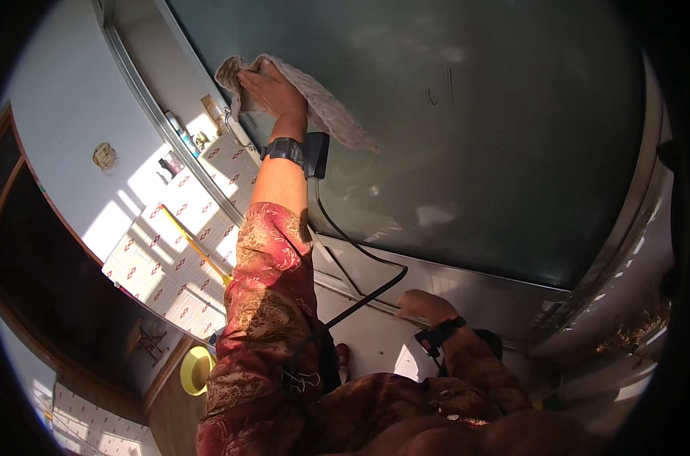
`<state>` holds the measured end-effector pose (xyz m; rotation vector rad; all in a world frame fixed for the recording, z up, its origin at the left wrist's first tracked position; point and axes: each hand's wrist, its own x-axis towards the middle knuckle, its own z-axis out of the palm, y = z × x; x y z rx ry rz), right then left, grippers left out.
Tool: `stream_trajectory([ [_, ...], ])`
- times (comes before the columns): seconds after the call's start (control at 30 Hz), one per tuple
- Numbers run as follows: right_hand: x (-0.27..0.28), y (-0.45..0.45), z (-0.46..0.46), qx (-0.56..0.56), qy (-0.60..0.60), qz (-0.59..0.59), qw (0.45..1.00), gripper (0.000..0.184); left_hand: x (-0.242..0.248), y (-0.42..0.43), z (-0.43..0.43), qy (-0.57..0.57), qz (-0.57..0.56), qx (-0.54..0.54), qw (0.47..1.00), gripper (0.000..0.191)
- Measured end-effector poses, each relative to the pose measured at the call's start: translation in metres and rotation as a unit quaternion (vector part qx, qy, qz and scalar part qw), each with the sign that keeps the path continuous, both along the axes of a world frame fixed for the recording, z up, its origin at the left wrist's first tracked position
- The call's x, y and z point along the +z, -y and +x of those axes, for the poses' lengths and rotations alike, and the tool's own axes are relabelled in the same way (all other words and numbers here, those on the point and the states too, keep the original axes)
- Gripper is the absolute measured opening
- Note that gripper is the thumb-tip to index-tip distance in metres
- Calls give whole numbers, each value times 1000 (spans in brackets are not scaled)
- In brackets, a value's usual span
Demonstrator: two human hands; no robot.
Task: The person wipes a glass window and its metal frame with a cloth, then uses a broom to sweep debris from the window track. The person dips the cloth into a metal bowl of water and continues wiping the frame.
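Observation:
My left hand (273,91) is stretched out flat over a beige quilted cloth (333,111), pressing it against a large dark glass pane (481,171). One end of the cloth trails down to the right of the wrist. Faint smears and a few dark streaks (448,88) show on the glass. Lower down, my right hand (427,305) hangs near the door's pale lower panel (464,285), fingers loosely curled; its palm is hidden. Each wrist wears a black strap with a small device, and a black cable (390,276) runs from the left one.
A metal frame (151,102) borders an opening at left. Beyond it are a tiled wall (174,256), a yellow stick (193,242), several bottles and a wall socket (103,155). A yellow basin (196,370) is at lower left. Pale flooring (373,342) lies below.

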<state>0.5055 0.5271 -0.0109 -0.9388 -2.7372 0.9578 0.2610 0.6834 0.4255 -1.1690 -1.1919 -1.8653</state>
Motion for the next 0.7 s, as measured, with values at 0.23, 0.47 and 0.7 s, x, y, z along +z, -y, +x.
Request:
stream_trajectory([
  [0.23, -17, -7, -15, 17, -71, 45, 996, 31, -49, -2, -61, -99, -78, 55, 991, 64],
  [0.47, -43, -24, -41, 61, 81, -10, 995, 35, 87, -2, -80, -270, 7, -40, 962, 66],
  [0.7, -87, -25, -35, 78, -76, 55, 993, 31, 119, -12, -144, -240, -45, 59, 968, 67],
])
